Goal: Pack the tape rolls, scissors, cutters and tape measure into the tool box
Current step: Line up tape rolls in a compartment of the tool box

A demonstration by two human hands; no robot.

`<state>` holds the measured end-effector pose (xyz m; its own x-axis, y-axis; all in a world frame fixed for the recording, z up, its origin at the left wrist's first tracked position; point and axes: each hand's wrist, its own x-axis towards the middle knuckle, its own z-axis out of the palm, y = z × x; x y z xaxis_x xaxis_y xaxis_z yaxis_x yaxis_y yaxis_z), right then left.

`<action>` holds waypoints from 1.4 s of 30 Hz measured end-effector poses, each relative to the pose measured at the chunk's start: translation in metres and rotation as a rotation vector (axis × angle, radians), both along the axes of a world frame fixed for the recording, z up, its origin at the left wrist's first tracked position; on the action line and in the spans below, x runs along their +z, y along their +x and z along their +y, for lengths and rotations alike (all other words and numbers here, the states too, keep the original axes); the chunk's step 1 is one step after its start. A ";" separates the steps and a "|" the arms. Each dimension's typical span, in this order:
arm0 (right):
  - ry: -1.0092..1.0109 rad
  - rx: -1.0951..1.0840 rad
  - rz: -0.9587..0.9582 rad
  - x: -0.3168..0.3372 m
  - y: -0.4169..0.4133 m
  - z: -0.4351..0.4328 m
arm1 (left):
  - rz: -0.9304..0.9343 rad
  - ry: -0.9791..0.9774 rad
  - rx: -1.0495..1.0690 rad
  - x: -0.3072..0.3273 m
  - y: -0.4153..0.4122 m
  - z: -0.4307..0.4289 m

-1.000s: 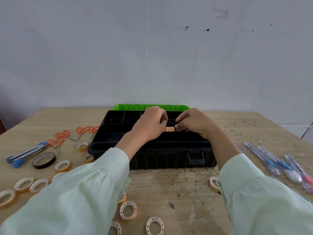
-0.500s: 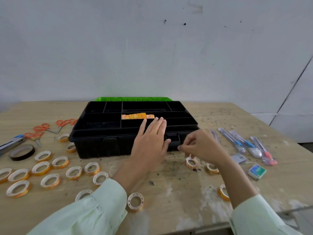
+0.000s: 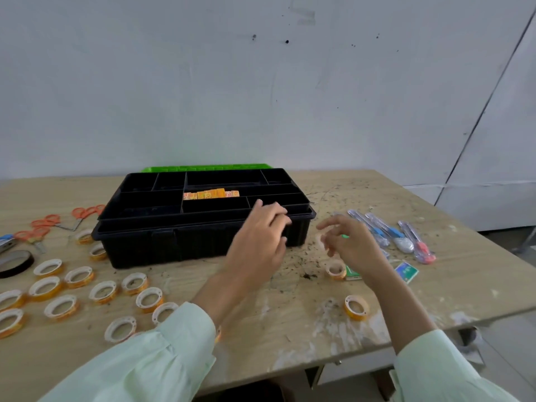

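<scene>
Scuffed plywood, the wooden table [image 3: 290, 329] stands against a pale wall, and the single head view shows the black tool box [image 3: 203, 236] open near its far side, a green lid [image 3: 203, 168] lying behind it. One middle compartment holds a row of orange tape rolls [image 3: 211, 194] on edge; every other compartment looks bare. By my reading the packing is barely begun: many loose tape rolls [image 3: 78, 288] lie left of the box, orange scissors [image 3: 46, 224] beyond them, utility cutters [image 3: 388, 233] to the right, and I cannot pick out the tape measure. The left hand [image 3: 258, 248] hovers at the box's front right corner, fingers loosely curled around nothing. The right hand [image 3: 348, 242], blurred, has fingers spread and seems empty, above a tape roll [image 3: 336, 269]. Open board lies before the box; the right table edge is close to the cutters.
</scene>
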<state>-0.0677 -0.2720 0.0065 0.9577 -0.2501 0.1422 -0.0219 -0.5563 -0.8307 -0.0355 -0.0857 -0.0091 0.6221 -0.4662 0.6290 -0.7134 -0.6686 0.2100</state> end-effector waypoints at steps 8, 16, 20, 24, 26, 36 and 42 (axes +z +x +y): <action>0.297 -0.094 -0.028 0.006 -0.014 -0.028 | 0.280 0.174 -0.196 -0.026 -0.008 -0.061; 0.424 -0.077 -0.079 0.009 -0.016 -0.031 | 0.282 0.128 -0.202 -0.036 -0.005 -0.073; 0.439 -0.102 -0.134 0.011 -0.007 -0.030 | 0.278 -0.017 -0.208 -0.029 -0.007 -0.066; 0.452 -0.081 -0.211 0.022 0.006 -0.022 | 0.221 -0.211 -0.193 0.000 -0.004 -0.047; 0.446 -0.054 -0.247 0.029 0.013 -0.011 | 0.209 -0.300 -0.193 0.016 0.000 -0.034; 0.267 0.120 -0.253 0.052 0.071 0.055 | 0.224 -0.455 0.010 0.054 0.069 0.031; -0.039 0.067 -0.186 0.052 0.108 0.075 | 0.338 -0.214 0.139 0.049 0.108 0.043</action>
